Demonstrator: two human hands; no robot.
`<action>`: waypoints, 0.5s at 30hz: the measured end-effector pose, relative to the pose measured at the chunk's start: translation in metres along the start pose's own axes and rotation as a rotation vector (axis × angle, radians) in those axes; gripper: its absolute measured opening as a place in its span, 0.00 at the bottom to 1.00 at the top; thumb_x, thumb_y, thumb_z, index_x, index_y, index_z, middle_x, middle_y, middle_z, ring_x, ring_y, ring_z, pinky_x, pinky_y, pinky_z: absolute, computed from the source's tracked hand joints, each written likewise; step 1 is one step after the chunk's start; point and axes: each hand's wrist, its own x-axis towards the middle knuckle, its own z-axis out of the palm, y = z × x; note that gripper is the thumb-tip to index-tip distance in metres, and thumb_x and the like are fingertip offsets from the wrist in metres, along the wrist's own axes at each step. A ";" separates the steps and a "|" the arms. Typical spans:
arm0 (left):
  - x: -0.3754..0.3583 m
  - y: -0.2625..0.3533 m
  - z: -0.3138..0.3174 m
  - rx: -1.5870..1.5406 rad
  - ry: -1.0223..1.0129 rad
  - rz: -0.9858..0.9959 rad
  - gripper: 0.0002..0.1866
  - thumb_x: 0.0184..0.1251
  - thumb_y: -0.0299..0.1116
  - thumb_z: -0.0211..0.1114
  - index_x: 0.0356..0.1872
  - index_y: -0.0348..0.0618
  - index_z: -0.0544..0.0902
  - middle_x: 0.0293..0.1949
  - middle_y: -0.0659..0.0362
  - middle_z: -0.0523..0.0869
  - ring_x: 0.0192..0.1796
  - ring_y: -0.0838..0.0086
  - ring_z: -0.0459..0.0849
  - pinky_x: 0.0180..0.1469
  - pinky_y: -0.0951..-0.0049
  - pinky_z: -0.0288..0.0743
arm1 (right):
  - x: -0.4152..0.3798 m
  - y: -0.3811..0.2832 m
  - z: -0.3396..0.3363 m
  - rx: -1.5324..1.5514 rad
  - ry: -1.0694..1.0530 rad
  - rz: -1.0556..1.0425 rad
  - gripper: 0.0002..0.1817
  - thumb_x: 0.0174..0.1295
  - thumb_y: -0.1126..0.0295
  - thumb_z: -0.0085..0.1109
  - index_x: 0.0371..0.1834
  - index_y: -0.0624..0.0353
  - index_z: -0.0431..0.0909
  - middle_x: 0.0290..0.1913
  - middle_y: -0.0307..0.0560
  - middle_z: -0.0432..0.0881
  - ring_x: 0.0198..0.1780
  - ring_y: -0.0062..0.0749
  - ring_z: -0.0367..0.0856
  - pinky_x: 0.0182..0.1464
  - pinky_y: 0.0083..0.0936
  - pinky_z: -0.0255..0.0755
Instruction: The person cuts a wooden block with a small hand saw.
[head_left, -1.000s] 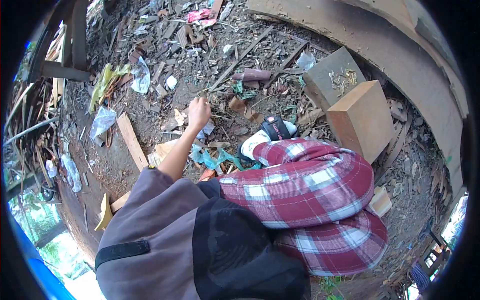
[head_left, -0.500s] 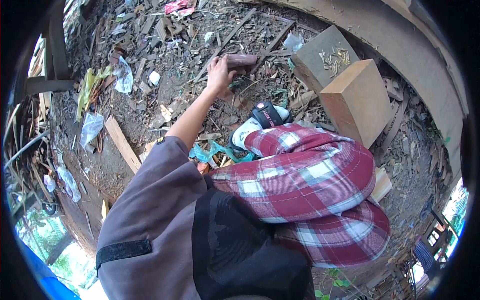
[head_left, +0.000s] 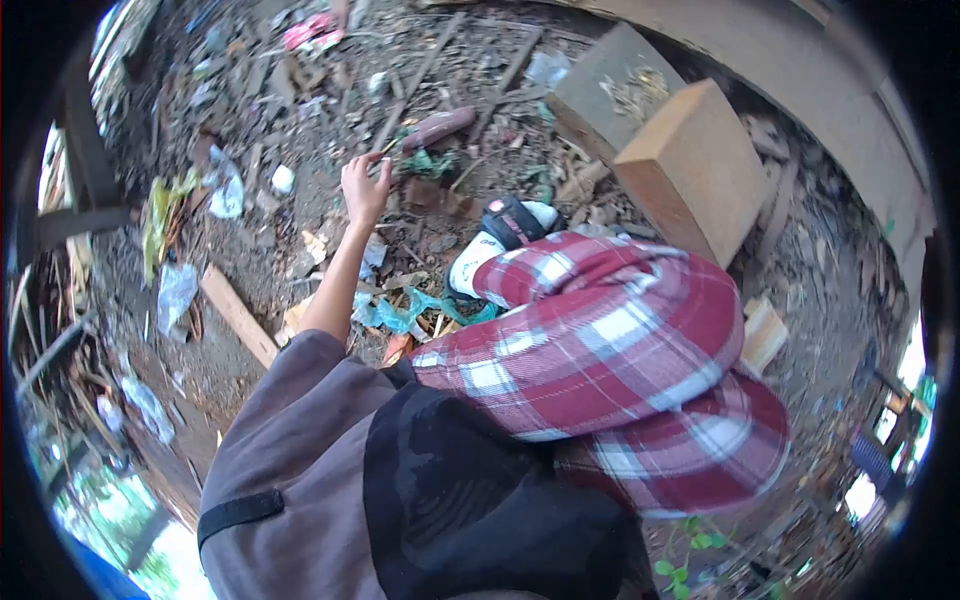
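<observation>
My left hand (head_left: 365,188) is raised over the littered ground, its thumb and forefinger apart and nothing visible between them. Just beyond the fingertips lies a reddish-brown wooden chunk (head_left: 438,128), apart from the hand in this view. Crumpled green plastic (head_left: 430,162) shows beside the chunk. A sandalled foot (head_left: 512,222) rests on the dirt to the right, below a bent leg in red plaid trousers (head_left: 590,320). My right hand is out of view.
Two large wooden blocks (head_left: 690,165) stand at upper right beside a long curved beam (head_left: 820,90). A plank (head_left: 238,315) lies at left. Plastic scraps, such as a yellow bag (head_left: 160,220), and wood chips cover the ground.
My left hand has let go of the wooden chunk and drawn back down and to the left. The chunk stays on the ground; the whole view has shifted slightly.
</observation>
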 end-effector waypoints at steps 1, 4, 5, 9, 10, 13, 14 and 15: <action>0.003 0.017 0.009 0.026 0.000 0.093 0.16 0.56 0.43 0.68 0.39 0.43 0.83 0.42 0.51 0.82 0.48 0.59 0.76 0.53 0.63 0.67 | -0.004 0.004 -0.005 0.005 0.020 0.023 0.26 0.49 0.58 0.70 0.45 0.66 0.77 0.39 0.57 0.83 0.41 0.51 0.82 0.43 0.41 0.73; 0.028 0.061 0.041 0.189 -0.136 0.124 0.23 0.51 0.53 0.69 0.40 0.45 0.85 0.45 0.51 0.80 0.52 0.56 0.74 0.55 0.59 0.65 | -0.018 0.029 -0.024 0.030 0.123 0.133 0.26 0.49 0.58 0.70 0.45 0.67 0.77 0.38 0.58 0.83 0.41 0.51 0.82 0.43 0.41 0.73; 0.036 0.062 0.052 0.126 -0.168 0.077 0.20 0.51 0.50 0.69 0.35 0.44 0.86 0.39 0.47 0.82 0.48 0.55 0.76 0.55 0.57 0.65 | -0.027 0.040 -0.031 0.040 0.169 0.178 0.26 0.49 0.58 0.70 0.45 0.67 0.77 0.38 0.58 0.83 0.41 0.51 0.82 0.43 0.41 0.73; 0.120 -0.022 0.108 -0.272 -0.422 -0.065 0.15 0.61 0.39 0.64 0.40 0.36 0.84 0.43 0.49 0.85 0.47 0.65 0.83 0.53 0.73 0.72 | -0.081 0.096 -0.065 0.023 0.449 0.370 0.20 0.51 0.61 0.68 0.40 0.67 0.79 0.36 0.59 0.83 0.40 0.51 0.82 0.43 0.39 0.72; 0.111 -0.004 0.095 -0.103 -0.381 -0.040 0.15 0.61 0.39 0.64 0.41 0.36 0.84 0.43 0.49 0.84 0.47 0.65 0.82 0.53 0.73 0.72 | -0.101 0.109 -0.072 0.012 0.514 0.466 0.20 0.52 0.61 0.68 0.40 0.66 0.79 0.35 0.58 0.83 0.40 0.50 0.82 0.43 0.38 0.72; 0.096 0.014 0.074 0.171 -0.302 0.000 0.16 0.62 0.38 0.63 0.43 0.36 0.83 0.45 0.50 0.84 0.49 0.66 0.81 0.55 0.72 0.70 | -0.151 0.153 -0.068 0.001 0.722 0.567 0.22 0.52 0.54 0.68 0.36 0.66 0.80 0.30 0.55 0.83 0.35 0.45 0.83 0.40 0.36 0.73; 0.100 0.014 0.063 0.217 -0.289 0.019 0.16 0.62 0.38 0.63 0.44 0.37 0.82 0.45 0.50 0.84 0.49 0.66 0.81 0.55 0.72 0.70 | -0.165 0.157 -0.062 0.014 0.725 0.645 0.21 0.52 0.57 0.67 0.37 0.65 0.80 0.32 0.55 0.83 0.36 0.46 0.83 0.40 0.36 0.73; 0.104 0.017 0.052 0.254 -0.273 0.039 0.16 0.62 0.38 0.63 0.45 0.37 0.82 0.46 0.50 0.83 0.50 0.67 0.80 0.56 0.72 0.70 | -0.170 0.160 -0.057 0.031 0.721 0.705 0.19 0.52 0.59 0.67 0.38 0.65 0.80 0.33 0.55 0.83 0.37 0.47 0.83 0.40 0.36 0.73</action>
